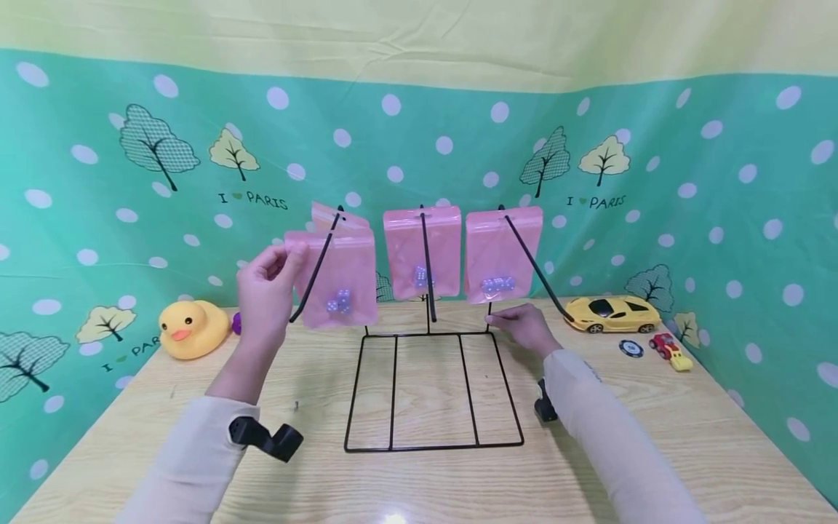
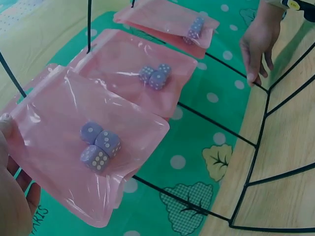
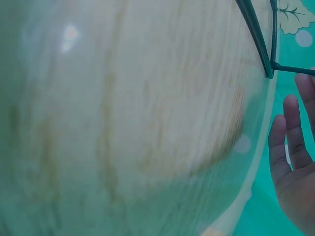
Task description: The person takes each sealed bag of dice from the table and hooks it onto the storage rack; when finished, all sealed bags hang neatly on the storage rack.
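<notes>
1. Rubber duck [image 1: 190, 329]: sits on the far left of the surface, close to the backdrop and apart from the hands; a small purple thing just right of it is too hidden to identify.
2. Left hand [image 1: 265, 291]: raised at the left of the rack, its fingers pinching the upper left edge of the left pouch [image 1: 340, 280], which keeps the pouch flat and facing the person. The left wrist view shows the pouch [image 2: 83, 157] held by that edge, with three lilac dice [image 2: 98, 147] settled in its lower part.
3. Wire rack [image 1: 432, 389]: its flat base lies on the middle of the surface and its three black pegs slant up and forward. The left pouch hangs at the left peg, with another pink pouch [image 1: 337, 217] behind it.
4. Middle pouch [image 1: 421, 251] and right pouch [image 1: 503, 255]: each hangs from its own peg by a hole in its top strip, dice resting at the bottom.
5. Right hand [image 1: 524, 326]: lies low at the far right corner of the rack base, fingers straight and slightly apart, gripping nothing. It appears to steady the frame, though contact cannot be confirmed.
6. Yellow toy car [image 1: 612, 313], poker chip [image 1: 631, 348] and small red-and-yellow toy [image 1: 671, 351]: grouped at the far right, well apart from the rack.
7. Surface [image 1: 655, 437]: pale wood-grain. Backdrop [image 1: 98, 240]: teal cloth with white dots and trees on three sides, yellow above.
</notes>
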Demonstrator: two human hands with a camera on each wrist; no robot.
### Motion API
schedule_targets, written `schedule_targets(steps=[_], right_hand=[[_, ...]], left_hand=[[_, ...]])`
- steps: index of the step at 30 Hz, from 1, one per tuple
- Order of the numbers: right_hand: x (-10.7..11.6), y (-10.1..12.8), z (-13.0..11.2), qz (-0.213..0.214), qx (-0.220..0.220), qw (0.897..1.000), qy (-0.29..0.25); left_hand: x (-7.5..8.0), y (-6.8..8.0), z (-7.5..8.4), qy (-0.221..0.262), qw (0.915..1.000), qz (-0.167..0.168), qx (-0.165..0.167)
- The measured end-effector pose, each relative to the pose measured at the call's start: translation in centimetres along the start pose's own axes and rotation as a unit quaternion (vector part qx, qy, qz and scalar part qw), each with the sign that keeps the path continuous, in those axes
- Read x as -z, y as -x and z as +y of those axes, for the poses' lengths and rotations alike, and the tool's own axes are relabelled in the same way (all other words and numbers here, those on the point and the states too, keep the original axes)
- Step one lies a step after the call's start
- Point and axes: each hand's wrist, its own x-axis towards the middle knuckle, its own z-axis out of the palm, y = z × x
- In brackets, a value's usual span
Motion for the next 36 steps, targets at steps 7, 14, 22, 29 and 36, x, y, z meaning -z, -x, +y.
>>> schedule_targets(steps=[7, 14, 22, 29, 36], right_hand=[[-0.2, -0.2, 0.1, -0.001, -0.002, 1.000, -0.006], [-0.2, -0.2, 0.0, 0.000, 0.000, 1.000, 0.002], [-0.1, 0.0, 0.0, 0.000, -0.001, 1.000, 0.008], [-0.1, 0.0, 0.0, 0.001, 0.000, 1.000, 0.006], [-0.1, 0.0, -0.1, 0.000, 0.001, 1.000, 0.010]], left_hand=[[-0.3, -0.9, 0.3, -0.030, 0.9994, -0.015, 0.004], [-0.6, -1.5, 0.3, -0.039, 0.9991, -0.012, 0.009], [-1.1, -1.9, 0.3, -0.080, 0.9967, -0.009, 0.002], [-1.3, -2.4, 0.6, -0.115, 0.9933, -0.013, 0.012], [-1.3, -2.7, 0.7, -0.128, 0.9913, -0.024, 0.023]])
